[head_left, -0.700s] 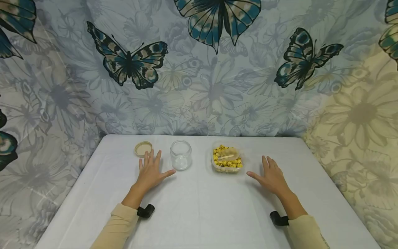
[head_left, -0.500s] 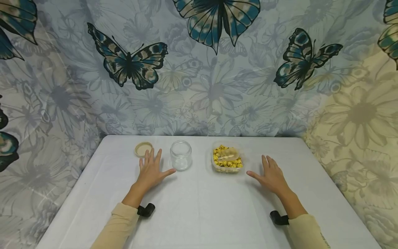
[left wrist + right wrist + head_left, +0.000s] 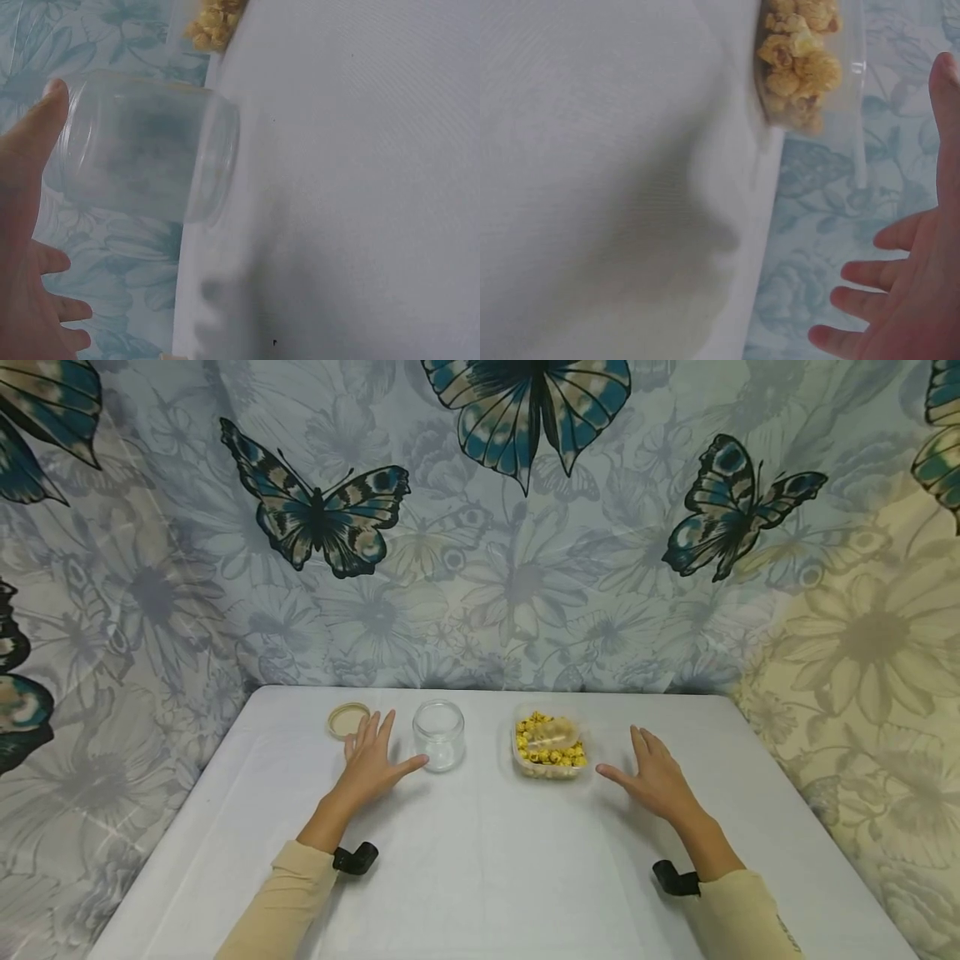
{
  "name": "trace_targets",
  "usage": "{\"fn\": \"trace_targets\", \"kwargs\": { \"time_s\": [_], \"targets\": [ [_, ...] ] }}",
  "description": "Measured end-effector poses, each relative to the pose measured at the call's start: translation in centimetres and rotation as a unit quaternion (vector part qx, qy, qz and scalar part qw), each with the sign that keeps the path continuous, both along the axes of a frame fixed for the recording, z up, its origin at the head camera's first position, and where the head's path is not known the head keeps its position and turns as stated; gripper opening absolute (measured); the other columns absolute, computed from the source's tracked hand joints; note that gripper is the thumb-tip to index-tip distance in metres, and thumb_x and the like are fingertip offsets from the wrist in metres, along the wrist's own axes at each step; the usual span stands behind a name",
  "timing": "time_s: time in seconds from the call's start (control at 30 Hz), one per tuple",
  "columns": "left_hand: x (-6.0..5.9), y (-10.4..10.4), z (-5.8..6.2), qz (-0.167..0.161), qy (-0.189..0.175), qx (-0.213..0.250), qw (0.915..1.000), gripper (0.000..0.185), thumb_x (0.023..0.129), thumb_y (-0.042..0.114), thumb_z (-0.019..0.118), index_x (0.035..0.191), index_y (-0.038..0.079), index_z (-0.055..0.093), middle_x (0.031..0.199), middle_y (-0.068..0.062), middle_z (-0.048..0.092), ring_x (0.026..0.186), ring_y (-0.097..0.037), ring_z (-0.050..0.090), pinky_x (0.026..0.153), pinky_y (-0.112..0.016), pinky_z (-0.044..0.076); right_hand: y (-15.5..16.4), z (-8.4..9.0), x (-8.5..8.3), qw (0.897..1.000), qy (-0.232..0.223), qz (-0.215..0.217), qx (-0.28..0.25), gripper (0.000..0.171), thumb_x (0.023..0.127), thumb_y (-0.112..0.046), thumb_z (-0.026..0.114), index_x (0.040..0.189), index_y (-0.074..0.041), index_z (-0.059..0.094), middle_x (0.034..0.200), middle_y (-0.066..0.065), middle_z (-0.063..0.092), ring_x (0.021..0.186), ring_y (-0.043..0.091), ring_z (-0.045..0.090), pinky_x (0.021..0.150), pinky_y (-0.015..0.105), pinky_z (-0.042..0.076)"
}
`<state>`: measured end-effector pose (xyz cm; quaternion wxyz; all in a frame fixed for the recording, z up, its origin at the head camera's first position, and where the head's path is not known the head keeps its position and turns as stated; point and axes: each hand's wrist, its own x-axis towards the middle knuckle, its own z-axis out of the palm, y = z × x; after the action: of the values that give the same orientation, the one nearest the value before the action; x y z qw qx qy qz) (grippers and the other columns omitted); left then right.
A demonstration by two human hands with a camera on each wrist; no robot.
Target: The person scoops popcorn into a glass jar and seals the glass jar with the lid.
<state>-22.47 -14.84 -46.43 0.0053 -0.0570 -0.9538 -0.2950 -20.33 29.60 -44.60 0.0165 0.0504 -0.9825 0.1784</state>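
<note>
While both palms are hovering flat and low over the white table (image 3: 480,877), fingers spread and gripping nothing, left hand (image 3: 372,766) is lying just beside the empty glass jar (image 3: 438,734), thumb tip nearly touching it. Jar is standing upright, long axis vertical, mouth up. Right hand (image 3: 657,777) is waiting near the popcorn tub (image 3: 548,745). Beyond the left fingertips, the lid (image 3: 347,720) is lying flat.
</note>
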Motion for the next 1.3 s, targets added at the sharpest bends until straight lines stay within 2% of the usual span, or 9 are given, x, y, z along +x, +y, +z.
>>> {"fn": "trace_targets", "kwargs": {
  "time_s": [0.43,0.77,0.97,1.3],
  "targets": [
    [-1.2,0.6,1.0,-0.005,0.016,0.058,0.9982,0.102,0.083,0.063,0.064,0.157,0.009,0.017,0.161,-0.021,0.016,0.151,-0.04,0.005,0.117,-0.067,0.003,-0.5,1.3,-0.8,0.999,-0.006,0.012,-0.033,0.102,0.091,-0.061,0.056,0.153,0.008,0.014,0.154,0.037,0.018,0.139,0.056,0.021,0.108,0.071,0.024],
    [-2.2,1.3,1.7,-0.021,0.045,0.078,0.9957,0.097,0.084,0.06,0.065,0.156,0.01,0.022,0.16,-0.02,0.023,0.151,-0.038,0.012,0.117,-0.067,0.007,-1.5,2.4,-1.5,0.998,-0.025,0.012,-0.054,0.097,0.092,-0.057,0.056,0.154,0.004,0.014,0.155,0.035,0.017,0.141,0.054,0.019,0.109,0.072,0.023],
    [-2.5,2.0,2.2,-0.031,0.046,0.085,0.9948,0.097,0.084,0.06,0.065,0.156,0.012,0.022,0.161,-0.017,0.022,0.151,-0.037,0.01,0.117,-0.067,0.005,-1.9,2.9,-2.0,0.997,-0.027,0.032,-0.068,0.096,0.092,-0.058,0.057,0.154,0.003,0.016,0.156,0.033,0.018,0.142,0.054,0.019,0.109,0.072,0.023],
    [-3.0,3.8,3.7,-0.06,0.064,0.105,0.9906,0.096,0.083,0.059,0.066,0.154,0.008,0.026,0.159,-0.017,0.025,0.15,-0.036,0.015,0.117,-0.065,0.007,-2.4,3.3,-3.0,0.995,-0.036,0.046,-0.076,0.091,0.091,-0.056,0.059,0.154,-0.001,0.023,0.155,0.033,0.023,0.14,0.054,0.023,0.107,0.072,0.026]
  ]
}}
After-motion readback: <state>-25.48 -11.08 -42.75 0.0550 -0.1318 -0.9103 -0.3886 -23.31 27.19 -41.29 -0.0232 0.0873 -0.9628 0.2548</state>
